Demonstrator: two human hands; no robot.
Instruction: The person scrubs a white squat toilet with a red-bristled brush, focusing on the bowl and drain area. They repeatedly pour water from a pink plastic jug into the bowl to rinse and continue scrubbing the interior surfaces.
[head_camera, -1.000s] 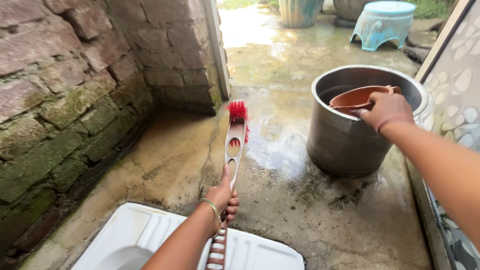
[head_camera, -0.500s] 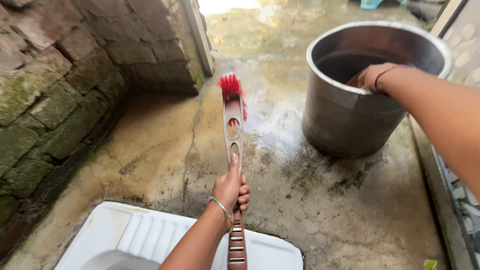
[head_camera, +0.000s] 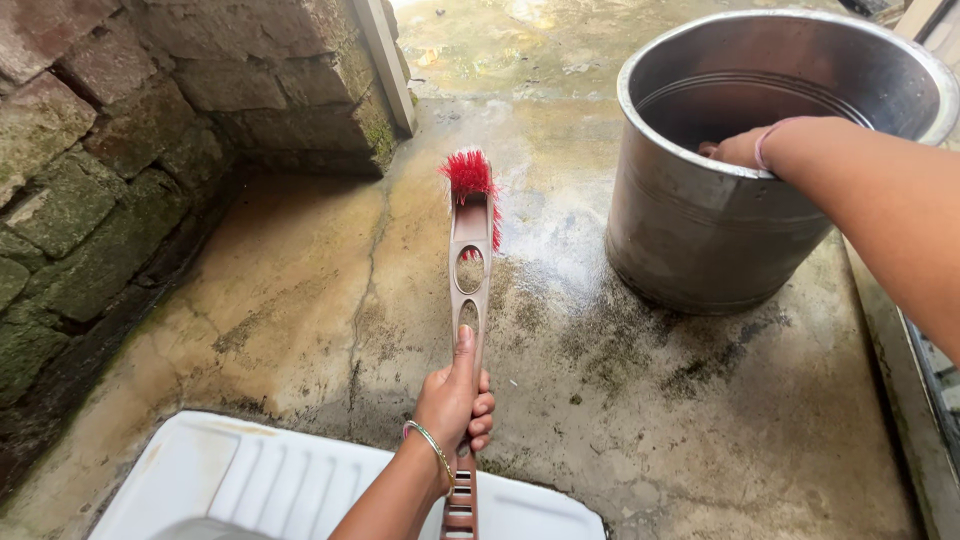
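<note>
The long-handled scrubbing brush (head_camera: 470, 270) with its red bristles is held out over the wet, stained concrete floor (head_camera: 330, 300), its bristle head pointing away from the person and lying between the mossy brick wall (head_camera: 90, 200) and the big steel pot (head_camera: 740, 200). The left hand (head_camera: 455, 400) is clamped round the tan handle — fingers curled underneath, thumb laid straight along the top — with a thin bangle at the wrist. The right hand (head_camera: 740, 150) reaches over the pot's rim and dips inside; its fingers are hidden behind the rim, so I cannot tell whether they are closed on anything. Below the left forearm sits the ribbed white ceramic squat pan (head_camera: 260, 480).

To scrub well from this grip, the thumb on top looks useful — it lets the hand press the bristles flat rather than on their tips. The darkest grime seems to lie just beside the pot's base, so short, firm strokes there would likely do more than long sweeps. The floor looks slick; steady footing matters.
</note>
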